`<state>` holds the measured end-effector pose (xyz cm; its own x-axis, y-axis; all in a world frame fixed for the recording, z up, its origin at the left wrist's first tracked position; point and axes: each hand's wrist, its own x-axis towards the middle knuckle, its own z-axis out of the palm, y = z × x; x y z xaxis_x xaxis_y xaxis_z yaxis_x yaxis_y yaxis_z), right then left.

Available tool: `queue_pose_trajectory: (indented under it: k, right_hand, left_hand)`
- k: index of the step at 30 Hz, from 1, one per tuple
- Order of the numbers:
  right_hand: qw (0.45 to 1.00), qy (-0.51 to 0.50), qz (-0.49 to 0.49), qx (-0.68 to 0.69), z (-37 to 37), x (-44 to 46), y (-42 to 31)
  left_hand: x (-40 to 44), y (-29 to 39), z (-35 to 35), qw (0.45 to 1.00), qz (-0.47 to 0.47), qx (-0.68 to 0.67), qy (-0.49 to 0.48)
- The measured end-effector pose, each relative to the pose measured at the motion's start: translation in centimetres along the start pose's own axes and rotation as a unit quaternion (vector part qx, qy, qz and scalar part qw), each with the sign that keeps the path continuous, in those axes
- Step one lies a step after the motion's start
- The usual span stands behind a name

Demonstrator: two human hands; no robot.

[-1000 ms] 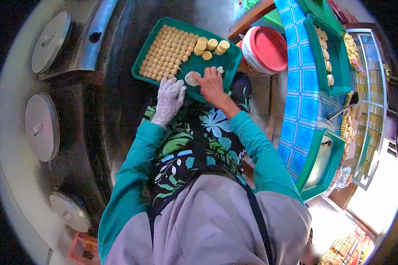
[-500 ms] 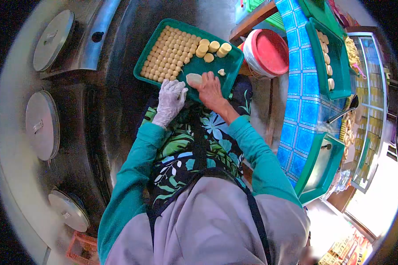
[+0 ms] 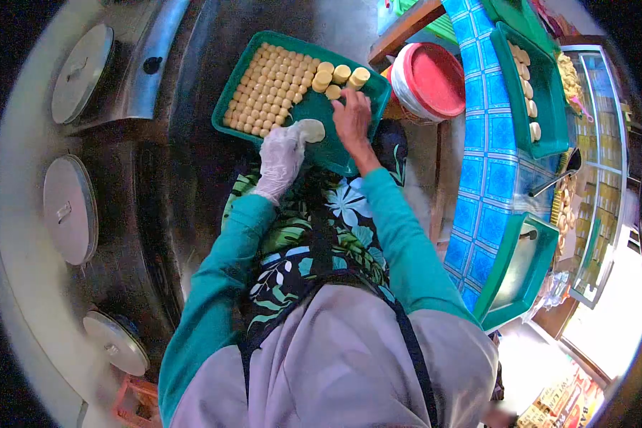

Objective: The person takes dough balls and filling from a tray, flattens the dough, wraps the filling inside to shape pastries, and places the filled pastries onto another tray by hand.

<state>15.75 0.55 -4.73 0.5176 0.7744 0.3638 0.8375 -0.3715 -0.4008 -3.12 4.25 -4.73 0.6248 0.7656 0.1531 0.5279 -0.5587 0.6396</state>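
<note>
My left hand (image 3: 282,153), in a thin white glove, is closed on the edge of a flat pale dough disc (image 3: 312,130) at the near side of a green tray (image 3: 228,78). My bare right hand (image 3: 353,123) reaches over the tray, thumb and fingers apart, its fingertips beside a low round dough piece (image 3: 333,92). Behind it stand short stacks of flat dough rounds (image 3: 341,74). Rows of small dough balls (image 3: 271,85) fill the tray's left part. The tray's near side is by my lap.
A red-lidded bucket (image 3: 435,80) stands right of the tray. Farther right, a blue-tiled table (image 3: 488,128) bears a green tray (image 3: 549,143) with pale pieces and another green tray (image 3: 503,285). Round metal lids (image 3: 70,209) line the dark surface at left.
My right hand has let go of the flat dough disc and moved away toward the stacks. My left hand has moved right and taken hold of the disc.
</note>
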Motion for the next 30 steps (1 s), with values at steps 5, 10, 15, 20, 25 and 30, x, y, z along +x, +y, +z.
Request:
queue_pose_trajectory:
  k: [5, 10, 15, 20, 25, 30]
  right_hand:
    - [0.996, 0.040, 0.062, -0.039, 3.0, 1.3, -1.2]
    - [0.994, 0.078, 0.061, -0.052, 4.2, 1.0, -0.2]
    - [0.994, 0.104, 0.024, -0.028, 2.1, 0.4, 0.7]
    - [0.992, 0.080, 0.093, -0.007, 1.8, 0.4, 0.5]
    - [0.991, 0.060, 0.102, -0.057, 3.6, 1.2, 0.1]
    - [0.975, 0.116, 0.157, -0.105, 4.8, 1.5, 0.3]
  left_hand:
    - [1.7, 0.4, 0.7, 0.986, -0.022, 0.157, -0.051]
    - [2.0, 0.5, 1.9, 0.986, -0.056, 0.151, -0.039]
    - [2.5, 0.5, 2.3, 0.983, -0.104, 0.142, -0.055]
    - [3.5, 1.1, 1.9, 0.977, -0.193, 0.045, -0.081]
    - [4.1, 1.4, 2.0, 0.968, -0.231, 0.054, -0.077]
    - [3.8, 1.4, 1.8, 0.974, -0.207, 0.043, -0.078]
